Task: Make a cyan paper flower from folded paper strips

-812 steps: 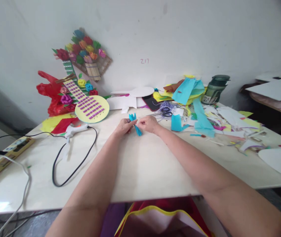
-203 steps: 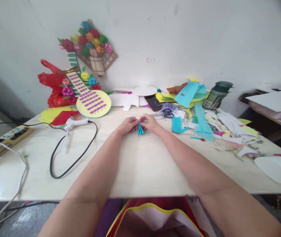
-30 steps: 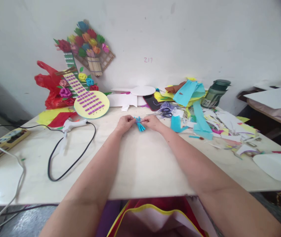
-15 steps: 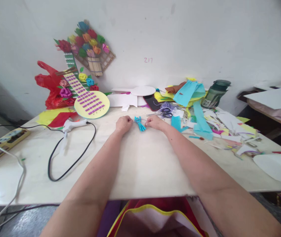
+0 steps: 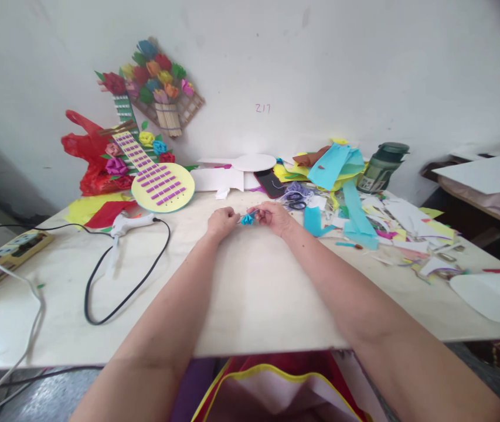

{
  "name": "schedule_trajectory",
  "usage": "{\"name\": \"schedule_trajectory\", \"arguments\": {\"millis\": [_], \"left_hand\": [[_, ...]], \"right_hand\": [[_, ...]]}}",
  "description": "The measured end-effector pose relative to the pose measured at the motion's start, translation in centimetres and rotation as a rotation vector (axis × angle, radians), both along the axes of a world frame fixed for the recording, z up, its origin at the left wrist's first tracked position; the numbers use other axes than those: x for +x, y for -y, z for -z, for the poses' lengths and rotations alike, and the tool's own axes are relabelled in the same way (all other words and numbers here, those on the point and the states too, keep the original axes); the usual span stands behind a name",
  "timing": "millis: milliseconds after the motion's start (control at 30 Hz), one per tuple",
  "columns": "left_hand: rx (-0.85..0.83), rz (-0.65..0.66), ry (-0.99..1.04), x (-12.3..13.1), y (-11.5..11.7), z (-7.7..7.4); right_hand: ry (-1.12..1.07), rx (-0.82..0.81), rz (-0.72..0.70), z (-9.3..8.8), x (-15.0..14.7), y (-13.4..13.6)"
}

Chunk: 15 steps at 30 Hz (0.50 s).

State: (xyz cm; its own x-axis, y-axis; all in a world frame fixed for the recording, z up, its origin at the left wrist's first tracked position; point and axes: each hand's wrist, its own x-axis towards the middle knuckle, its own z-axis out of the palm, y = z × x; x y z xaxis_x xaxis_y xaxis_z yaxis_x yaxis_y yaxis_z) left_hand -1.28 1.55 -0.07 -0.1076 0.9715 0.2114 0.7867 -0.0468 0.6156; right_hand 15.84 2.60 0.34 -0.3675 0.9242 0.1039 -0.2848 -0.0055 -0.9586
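While both hands meet, right hand [image 5: 273,215] pinches blue paper bundle [image 5: 247,219]

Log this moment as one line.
left hand: pinching blue paper piece | right hand: pinching same piece | nearby: scissors, glue gun | surface: table

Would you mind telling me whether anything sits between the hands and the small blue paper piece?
Nothing visible does: the left hand and right hand both meet the blue paper piece directly, above the bare table.
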Motion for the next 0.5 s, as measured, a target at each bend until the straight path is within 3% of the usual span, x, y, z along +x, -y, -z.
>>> {"name": "schedule_trajectory", "arguments": {"millis": [200, 333, 500], "left_hand": [[0.013, 0.179, 0.791, 1.0, 1.0, -0.4], [0.009, 0.292, 1.059, 1.7, 1.4, -0.7], [-0.018, 0.309, 1.275, 2.4, 1.6, -1.2]], "right_hand": [[0.011, -0.045, -0.023, -0.2, -0.5, 0.3], [0.053, -0.021, -0.086, -0.1, -0.5, 0.2], [0.044, -0.015, -0.08, 0.0, -0.4, 0.1]]}}
